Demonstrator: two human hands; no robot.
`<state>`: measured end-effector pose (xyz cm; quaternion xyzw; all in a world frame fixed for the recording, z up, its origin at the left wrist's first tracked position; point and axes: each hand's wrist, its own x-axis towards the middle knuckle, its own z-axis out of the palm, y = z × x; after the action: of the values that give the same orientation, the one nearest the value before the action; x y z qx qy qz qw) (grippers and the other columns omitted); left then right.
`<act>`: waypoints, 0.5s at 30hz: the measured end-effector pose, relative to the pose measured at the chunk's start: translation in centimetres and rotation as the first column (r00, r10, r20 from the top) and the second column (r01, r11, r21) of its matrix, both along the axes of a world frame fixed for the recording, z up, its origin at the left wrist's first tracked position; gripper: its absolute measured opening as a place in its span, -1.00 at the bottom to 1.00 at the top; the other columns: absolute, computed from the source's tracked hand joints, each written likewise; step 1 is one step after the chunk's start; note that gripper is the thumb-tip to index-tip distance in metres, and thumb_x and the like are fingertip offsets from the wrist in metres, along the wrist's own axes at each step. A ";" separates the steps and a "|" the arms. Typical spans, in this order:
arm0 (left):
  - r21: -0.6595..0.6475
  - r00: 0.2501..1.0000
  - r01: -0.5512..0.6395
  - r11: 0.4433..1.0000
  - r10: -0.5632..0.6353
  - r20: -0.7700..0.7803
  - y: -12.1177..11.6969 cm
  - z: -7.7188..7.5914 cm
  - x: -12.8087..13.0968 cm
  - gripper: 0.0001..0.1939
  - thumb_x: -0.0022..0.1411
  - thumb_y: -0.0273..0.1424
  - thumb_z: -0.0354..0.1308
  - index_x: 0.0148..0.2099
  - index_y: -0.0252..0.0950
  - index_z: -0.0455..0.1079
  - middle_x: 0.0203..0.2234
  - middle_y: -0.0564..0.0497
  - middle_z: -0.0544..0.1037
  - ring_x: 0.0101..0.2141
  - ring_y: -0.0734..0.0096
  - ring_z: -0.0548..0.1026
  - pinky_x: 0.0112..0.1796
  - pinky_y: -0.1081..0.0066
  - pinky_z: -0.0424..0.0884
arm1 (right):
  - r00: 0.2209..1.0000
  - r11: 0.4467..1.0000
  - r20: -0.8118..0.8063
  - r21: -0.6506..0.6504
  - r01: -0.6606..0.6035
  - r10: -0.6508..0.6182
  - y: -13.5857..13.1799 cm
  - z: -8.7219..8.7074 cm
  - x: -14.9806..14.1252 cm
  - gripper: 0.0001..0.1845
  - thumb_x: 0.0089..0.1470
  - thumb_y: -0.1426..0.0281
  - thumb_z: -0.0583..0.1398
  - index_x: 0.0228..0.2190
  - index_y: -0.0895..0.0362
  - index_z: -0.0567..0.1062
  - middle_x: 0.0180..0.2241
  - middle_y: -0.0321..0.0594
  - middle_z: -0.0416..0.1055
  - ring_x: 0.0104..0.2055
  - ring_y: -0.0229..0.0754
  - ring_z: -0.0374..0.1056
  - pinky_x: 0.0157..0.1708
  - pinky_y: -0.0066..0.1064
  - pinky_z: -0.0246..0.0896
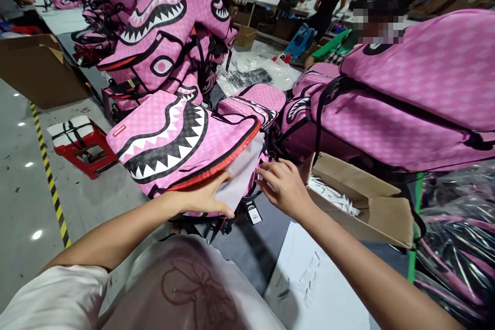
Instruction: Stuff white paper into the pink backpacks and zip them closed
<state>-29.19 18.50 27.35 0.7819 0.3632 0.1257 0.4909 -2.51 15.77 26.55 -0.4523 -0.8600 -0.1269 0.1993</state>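
A pink checked backpack (228, 162) with a shark-mouth print lies open before me, its red-edged flap raised over a pale lining. My left hand (211, 196) reaches into the opening, thumb and forefinger spread apart; its other fingers are hidden. At the opening's right side is my right hand (284, 185), fingers bent inward with the tips at the bag's edge. What those fingertips hold, if anything, is too small to make out. A black-and-white hang tag (253, 212) dangles just below, between both hands.
An open cardboard box (359, 206) with white paper strips stands right of my right hand. White sheets (317, 278) lie on the grey table. More pink backpacks (410, 93) are piled behind and right. A red stool (83, 147) stands on the floor left; people work farther back.
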 end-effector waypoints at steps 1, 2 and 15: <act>0.013 0.997 -0.071 0.997 0.071 -0.005 -0.1 -0.3 0.2 -0.31 0.08 -0.20 0.36 0.22 -0.23 0.28 0.15 -0.14 0.43 0.14 0.02 0.40 0.16 0.10 0.33 | 0.999 0.999 0.001 -0.010 -0.053 0.053 -0.1 -0.1 -0.3 -0.77 0.25 0.42 0.12 -0.08 0.16 0.46 -0.13 -0.02 0.48 -0.11 -0.05 0.36 0.04 -0.06 0.16; 0.049 0.988 -0.154 0.987 0.155 -0.004 -0.1 -0.4 0.4 -0.47 0.19 -0.18 0.27 0.17 -0.21 0.34 0.13 -0.11 0.45 0.14 0.02 0.39 0.19 0.07 0.28 | 0.995 0.995 -0.005 -0.017 -0.099 0.098 0.0 -0.1 -0.6 -0.75 0.24 0.43 0.12 -0.05 0.18 0.45 -0.12 0.00 0.47 -0.09 -0.03 0.35 0.02 -0.07 0.18; -0.045 0.884 -0.369 0.928 0.366 0.293 2.4 2.2 0.0 -0.55 0.37 -0.06 -0.08 -0.21 -0.30 0.45 -0.27 -0.05 0.57 -0.15 0.20 0.51 -0.05 0.26 0.44 | 0.913 0.757 0.340 -0.651 0.055 0.225 6.0 4.1 -7.8 -0.51 0.34 0.14 -0.02 -0.26 0.16 0.59 -0.21 -0.02 0.54 -0.14 -0.04 0.42 -0.13 -0.25 0.12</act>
<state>-29.19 20.87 29.53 0.6740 0.4263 0.3340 0.5024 -10.31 21.81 30.62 -0.4172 -0.8922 0.0981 -0.1424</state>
